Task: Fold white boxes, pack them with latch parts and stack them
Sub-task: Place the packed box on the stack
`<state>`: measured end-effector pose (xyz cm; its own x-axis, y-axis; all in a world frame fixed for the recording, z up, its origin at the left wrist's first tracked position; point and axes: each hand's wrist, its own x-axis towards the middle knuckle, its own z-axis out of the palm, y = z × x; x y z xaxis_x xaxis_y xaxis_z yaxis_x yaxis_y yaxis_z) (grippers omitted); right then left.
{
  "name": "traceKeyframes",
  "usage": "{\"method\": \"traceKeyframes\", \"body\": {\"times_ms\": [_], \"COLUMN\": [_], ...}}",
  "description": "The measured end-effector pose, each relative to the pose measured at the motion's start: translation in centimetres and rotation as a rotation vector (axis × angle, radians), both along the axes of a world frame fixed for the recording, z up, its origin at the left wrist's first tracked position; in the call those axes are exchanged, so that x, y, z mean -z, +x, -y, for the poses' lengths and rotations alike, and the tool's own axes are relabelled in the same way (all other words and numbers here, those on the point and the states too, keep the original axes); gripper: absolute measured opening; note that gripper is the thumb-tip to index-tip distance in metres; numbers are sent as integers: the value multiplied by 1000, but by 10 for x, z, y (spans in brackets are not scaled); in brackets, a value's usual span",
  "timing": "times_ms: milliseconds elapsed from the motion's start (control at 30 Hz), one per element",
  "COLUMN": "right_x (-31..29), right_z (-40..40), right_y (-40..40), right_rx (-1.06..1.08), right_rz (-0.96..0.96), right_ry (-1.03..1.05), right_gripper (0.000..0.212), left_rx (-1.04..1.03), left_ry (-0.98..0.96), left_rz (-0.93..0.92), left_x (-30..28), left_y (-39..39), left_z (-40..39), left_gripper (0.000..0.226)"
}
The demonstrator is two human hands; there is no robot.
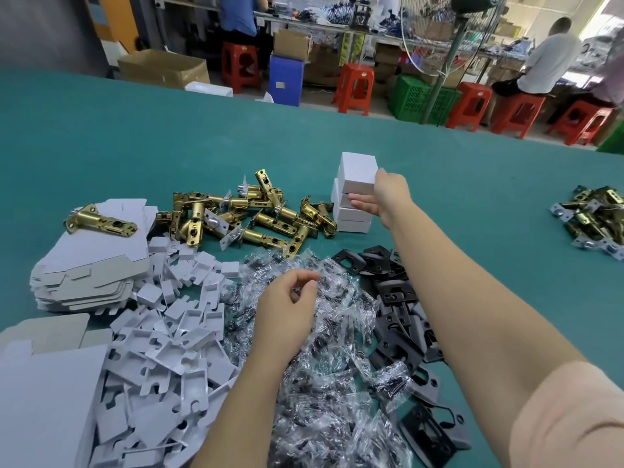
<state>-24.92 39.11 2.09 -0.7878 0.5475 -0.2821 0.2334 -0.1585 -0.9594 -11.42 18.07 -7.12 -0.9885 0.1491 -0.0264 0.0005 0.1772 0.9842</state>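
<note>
A stack of closed white boxes (pixel 353 211) stands on the green table (pixel 169 146). My right hand (pixel 386 195) grips the top white box (pixel 358 173) from its right side, fingers under it and thumb at its upper edge. My left hand (pixel 287 305) hovers with loosely curled fingers over a heap of clear bags with screws (pixel 324 359) and holds nothing. Brass latches (pixel 250 214) lie piled left of the stack. Black strike plates (pixel 401 319) lie under my right forearm. Flat white box blanks (pixel 87 261) are stacked at the left, and white card inserts (pixel 169 346) lie loose.
A second pile of brass latches (pixel 592 217) lies at the right edge of the table. More flat blanks (pixel 44 383) lie at the near left. Beyond the table stand red stools (pixel 354 86), cartons, a green crate (pixel 418 99) and seated people.
</note>
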Motion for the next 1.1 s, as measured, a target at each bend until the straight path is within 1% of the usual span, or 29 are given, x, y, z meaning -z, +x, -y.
{"method": "traceKeyframes", "body": {"times_ms": [67, 133, 200, 267, 333, 367, 433, 500, 533, 633, 767, 867, 967, 1100], "right_x": [-3, -5, 0, 16, 37, 48, 72, 93, 100, 110, 112, 113, 113, 112], "right_z": [0, 6, 19, 37, 60, 70, 85, 87, 86, 81, 83, 82, 83, 84], "right_y": [16, 45, 90, 148, 209, 233, 268, 285, 290, 294, 292, 293, 294, 293], "right_rx": [20, 12, -75, -186, -254, -275, -296, -328, -335, -291, -250, -232, -218, -192], "right_rz": [-31, -66, -82, -107, -133, -129, -73, 2, 26, 16, -37, -57, -58, -97], "right_ry": [74, 173, 279, 427, 581, 655, 831, 1023, 1087, 1139, 1229, 1215, 1184, 1158], "right_gripper": [54, 50, 38, 26, 16, 15, 22, 30, 32, 34, 25, 23, 24, 19], "left_rx": [0, 0, -3, -9, -26, -39, -34, 0, 4, -4, 39, 53, -47, -225], "left_ry": [12, 22, 3, -41, -106, -162, -372, -601, -684, -812, -948, -1051, -1143, -1380], "left_rz": [8, 17, 8, -9, -37, -70, -190, -317, -357, -347, -339, -293, -252, -175], "left_x": [-1, -1, -1, -1, -1, -2, -7, -13, -15, -24, -42, -57, -71, -81], "left_y": [0, -1, -2, -2, -1, 0, 8, 20, 26, 41, 49, 49, 50, 59], "left_z": [0, 0, -1, -2, -4, -6, -10, -16, -18, -22, -13, 13, 54, 128], "left_gripper": [19, 19, 19, 17, 16, 17, 21, 26, 27, 28, 23, 20, 24, 30]}}
